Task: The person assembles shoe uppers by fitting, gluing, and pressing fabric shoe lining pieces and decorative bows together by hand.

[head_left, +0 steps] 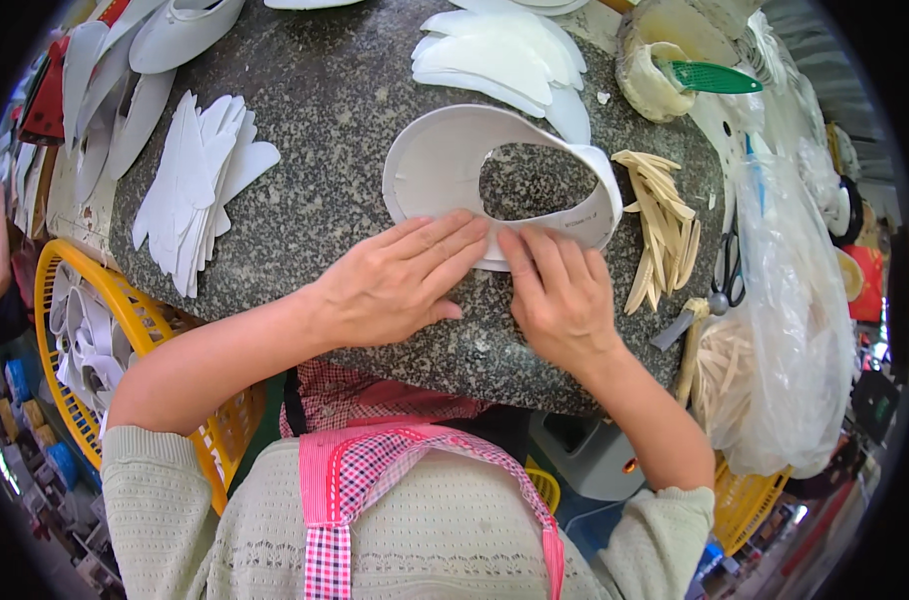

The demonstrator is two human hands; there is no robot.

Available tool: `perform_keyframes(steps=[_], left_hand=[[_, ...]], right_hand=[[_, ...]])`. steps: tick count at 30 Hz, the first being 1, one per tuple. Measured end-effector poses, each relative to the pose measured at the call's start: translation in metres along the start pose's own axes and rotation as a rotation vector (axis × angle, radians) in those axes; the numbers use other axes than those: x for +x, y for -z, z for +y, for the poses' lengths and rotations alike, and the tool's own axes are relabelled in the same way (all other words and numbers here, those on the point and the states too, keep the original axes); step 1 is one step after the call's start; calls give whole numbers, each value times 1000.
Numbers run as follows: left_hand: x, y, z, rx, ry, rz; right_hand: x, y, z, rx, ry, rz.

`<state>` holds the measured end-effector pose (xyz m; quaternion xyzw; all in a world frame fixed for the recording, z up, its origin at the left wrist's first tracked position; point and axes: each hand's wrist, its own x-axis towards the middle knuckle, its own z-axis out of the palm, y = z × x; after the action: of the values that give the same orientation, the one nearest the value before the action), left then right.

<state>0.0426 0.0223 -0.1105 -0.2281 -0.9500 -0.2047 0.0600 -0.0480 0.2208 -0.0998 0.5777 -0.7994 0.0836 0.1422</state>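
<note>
Left fingers (445, 240) lie together; right fingers (552, 257) curl, pinch unclear. White piece (431, 165) beneath: probably light, pliable, best held by its edge.

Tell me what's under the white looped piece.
Through the opening of the white looped piece, speckled worktop shows. Whatever the piece's solid band, left hand and right hand cover stays hidden.

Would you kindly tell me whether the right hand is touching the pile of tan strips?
No, the right hand is on the near edge of the white looped piece, apart from the tan strips.
</note>
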Motion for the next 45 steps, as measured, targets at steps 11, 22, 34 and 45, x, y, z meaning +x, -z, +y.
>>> perform_keyframes(steps=[11,22,34,45], left_hand=[[-27,16,-24,113,19,-66],[49,31,2,-110,-18,371],[37,97,32,-674,278,51],[13,79,9,-1184,512,-39]], right_hand=[[9,10,24,-66,186,-55],[38,21,25,201,-104,132],[10,93,15,1001,-276,155],[8,57,-12,1656,-864,123]])
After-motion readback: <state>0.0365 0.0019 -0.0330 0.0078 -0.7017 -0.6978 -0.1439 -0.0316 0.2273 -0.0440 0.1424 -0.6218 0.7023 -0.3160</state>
